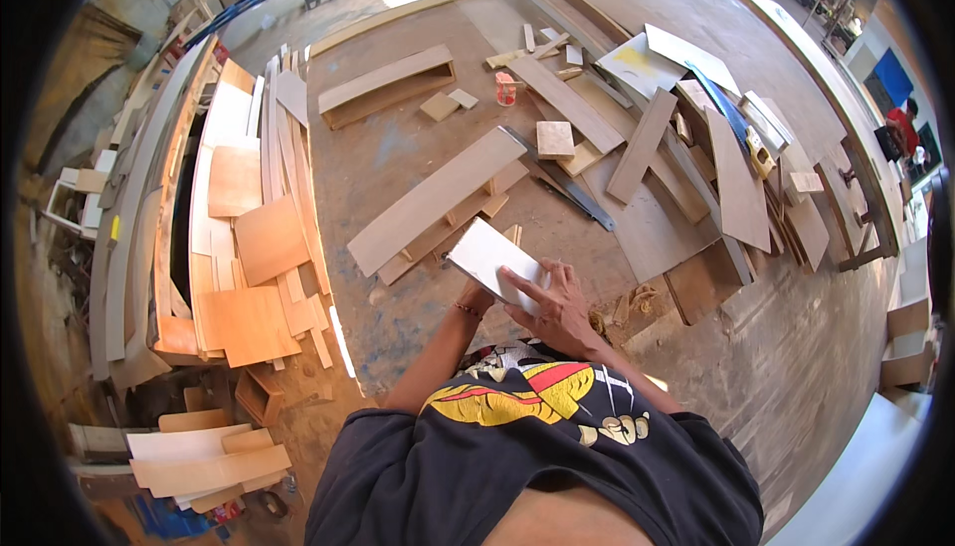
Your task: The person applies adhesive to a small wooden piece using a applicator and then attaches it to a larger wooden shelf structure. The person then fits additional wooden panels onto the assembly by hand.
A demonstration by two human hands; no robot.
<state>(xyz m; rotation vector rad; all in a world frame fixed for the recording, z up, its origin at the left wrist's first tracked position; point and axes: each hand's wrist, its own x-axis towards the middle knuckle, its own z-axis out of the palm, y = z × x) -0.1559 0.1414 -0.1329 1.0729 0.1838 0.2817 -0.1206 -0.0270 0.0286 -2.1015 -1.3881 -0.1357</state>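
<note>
In front of my chest I hold a small rectangular board (481,252) with a white face, tilted up. Its underside is hidden. My left hand (476,295) supports it from behind and below; a bracelet circles that wrist, and the board covers most of the fingers. Across the lower right part of the board lies my right hand (555,305), the index finger on the white face and the thumb by the near edge. Just beyond the board, a long narrow wooden assembly (438,203) lies on the floor. A handsaw (577,201) rests to the right of it.
A second box-like wooden assembly (388,86) lies farther off, near a red-and-white cup (505,90) and a small wood block (554,139). Loose boards (736,178) pile up at right, with a blue-edged tool (721,98) on them. Stacked panels (239,238) line the left.
</note>
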